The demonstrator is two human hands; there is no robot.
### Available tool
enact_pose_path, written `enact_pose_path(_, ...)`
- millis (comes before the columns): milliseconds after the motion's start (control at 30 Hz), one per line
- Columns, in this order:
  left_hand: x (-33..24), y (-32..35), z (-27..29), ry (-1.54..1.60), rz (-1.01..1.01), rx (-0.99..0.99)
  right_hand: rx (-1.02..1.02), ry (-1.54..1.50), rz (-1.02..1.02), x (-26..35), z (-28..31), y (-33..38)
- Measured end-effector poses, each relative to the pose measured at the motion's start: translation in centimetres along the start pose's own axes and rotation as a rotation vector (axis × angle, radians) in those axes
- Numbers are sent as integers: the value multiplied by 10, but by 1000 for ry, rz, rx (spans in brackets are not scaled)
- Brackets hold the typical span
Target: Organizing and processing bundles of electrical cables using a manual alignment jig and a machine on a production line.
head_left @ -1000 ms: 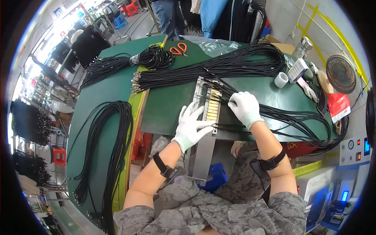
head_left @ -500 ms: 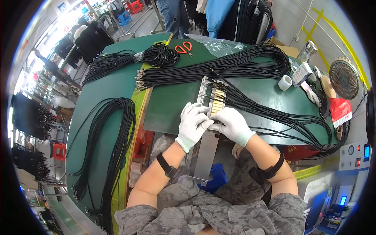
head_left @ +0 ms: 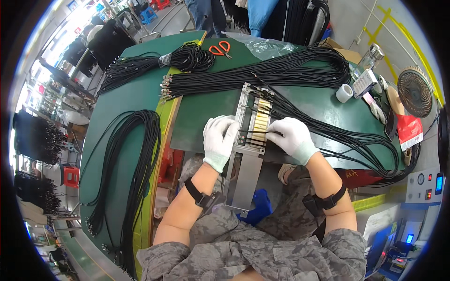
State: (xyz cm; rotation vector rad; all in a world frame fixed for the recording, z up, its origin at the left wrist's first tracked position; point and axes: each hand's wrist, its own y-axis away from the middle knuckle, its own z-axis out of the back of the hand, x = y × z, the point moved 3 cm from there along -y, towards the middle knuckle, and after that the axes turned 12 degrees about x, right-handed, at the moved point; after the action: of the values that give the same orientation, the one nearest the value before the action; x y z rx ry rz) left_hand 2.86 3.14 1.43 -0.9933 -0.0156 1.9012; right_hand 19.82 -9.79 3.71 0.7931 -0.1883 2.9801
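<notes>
A metal fixture (head_left: 243,110) with a row of yellow slots (head_left: 260,122) stands at the table's front edge, several black cables lying across it. White gloves cover both my hands. At the fixture's right side, my right hand (head_left: 293,139) pinches a black cable (head_left: 257,132) between thumb and fingers. This cable runs leftward over the slots. Beside the left rail, my left hand (head_left: 218,141) is closed, fingers curled and thumb against them; whatever its fingertips hold is hidden. More cables (head_left: 300,114) trail from the fixture to the right in a loose bundle.
Behind lies a thick cable bundle (head_left: 262,72), with orange-handled scissors (head_left: 219,48) nearby. Another bundle (head_left: 145,140) hangs over the left table. To the right are a white tape roll (head_left: 344,93), a glass bottle (head_left: 371,58), a small fan (head_left: 415,92) and a red packet (head_left: 409,131).
My hands were together at the fixture's near end; now they are apart on either side. The left went left, the right moved right, and cables at the near end are uncovered.
</notes>
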Motion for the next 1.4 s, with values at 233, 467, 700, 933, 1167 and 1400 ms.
enact_pose_path(233, 15, 4, -2, 141, 183, 25, 50, 109, -49, -7, -1, 2)
enact_pose_path(467, 17, 5, -7, 36, 155, 63, -4, 108, -22, -10, 0, 4)
enact_pose_path(700, 19, 5, -7, 40, 162, 67, 1, 209, -16, -3, -1, 2)
enact_pose_path(933, 15, 4, -7, 50, 161, 74, 0, 302, 11, -5, -4, 2)
enact_pose_path(1167, 15, 2, -10, 144, 216, 155, -2, 332, 29, 0, -7, -1)
enact_pose_path(1400, -16, 7, -21, -297, -76, 353, 98, 211, -16, -5, -11, -1)
